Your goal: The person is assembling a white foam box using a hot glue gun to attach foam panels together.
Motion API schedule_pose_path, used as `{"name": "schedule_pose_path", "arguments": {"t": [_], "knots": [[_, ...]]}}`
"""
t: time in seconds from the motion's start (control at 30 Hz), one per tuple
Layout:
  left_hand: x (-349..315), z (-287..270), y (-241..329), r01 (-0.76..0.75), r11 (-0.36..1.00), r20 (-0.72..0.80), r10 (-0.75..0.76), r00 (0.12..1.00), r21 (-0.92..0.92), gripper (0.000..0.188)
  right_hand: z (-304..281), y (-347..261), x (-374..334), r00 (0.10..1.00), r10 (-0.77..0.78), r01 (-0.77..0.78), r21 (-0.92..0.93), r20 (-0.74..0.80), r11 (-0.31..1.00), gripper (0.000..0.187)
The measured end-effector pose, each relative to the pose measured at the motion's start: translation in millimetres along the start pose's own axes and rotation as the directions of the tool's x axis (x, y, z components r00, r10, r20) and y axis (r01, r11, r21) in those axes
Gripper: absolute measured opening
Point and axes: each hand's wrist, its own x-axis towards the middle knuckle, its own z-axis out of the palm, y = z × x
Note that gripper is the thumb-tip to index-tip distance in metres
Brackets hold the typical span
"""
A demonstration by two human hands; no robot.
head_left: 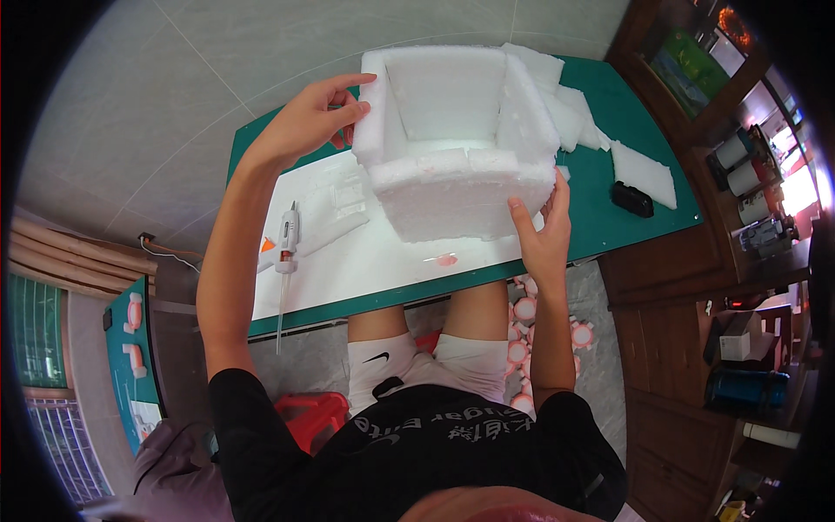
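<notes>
An open-topped white foam box [448, 200] stands on the table, its walls made of thick foam slabs with rough edges. My left hand [323, 117] rests against the box's left wall, index finger and thumb touching it and the other fingers curled. At the near right corner my right hand [545, 235] grips the box, thumb on the front wall and fingers around the right side, partly hidden. To the left of the box lies a white glue gun [288, 239] with a glue stick poking out of its back end.
Foam pieces [644, 174] lie at the right and behind the box, with a black object [631, 199] beside them. A white sheet [391, 270] covers part of the green table [246, 157]. Pink-and-white round items [524, 309] are on the floor, near a red stool [313, 418].
</notes>
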Motion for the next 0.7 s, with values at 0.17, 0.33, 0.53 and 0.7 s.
{"name": "schedule_pose_path", "arguments": {"t": [0.17, 0.33, 0.53, 0.7], "knots": [[2.5, -1.9, -1.9, -0.001, 1.0, 0.028, 0.001, 1.0, -0.006, 0.046, -0.1, -3.5, -0.5, 1.0, 0.024, -0.024, 0.034, 0.006, 0.999, 0.065], [2.3, 0.0, -5.5, -0.017, 0.999, 0.03, 0.018, 0.999, -0.042, 0.046, 0.3, 1.1, -1.0, 1.0, 0.01, -0.01, -0.017, -0.003, 1.0, 0.064], [6.4, 0.8, -7.5, -0.031, 0.999, 0.037, 0.031, 0.999, -0.024, 0.047, 1.1, 5.6, -1.7, 0.999, 0.0, 0.002, 0.029, -0.05, 1.0, 0.064], [1.8, -2.3, -3.9, -0.004, 1.0, 0.029, 0.003, 1.0, 0.024, 0.046, 1.2, 6.5, -1.2, 0.999, -0.013, 0.014, 0.02, -0.042, 1.0, 0.063]]}}
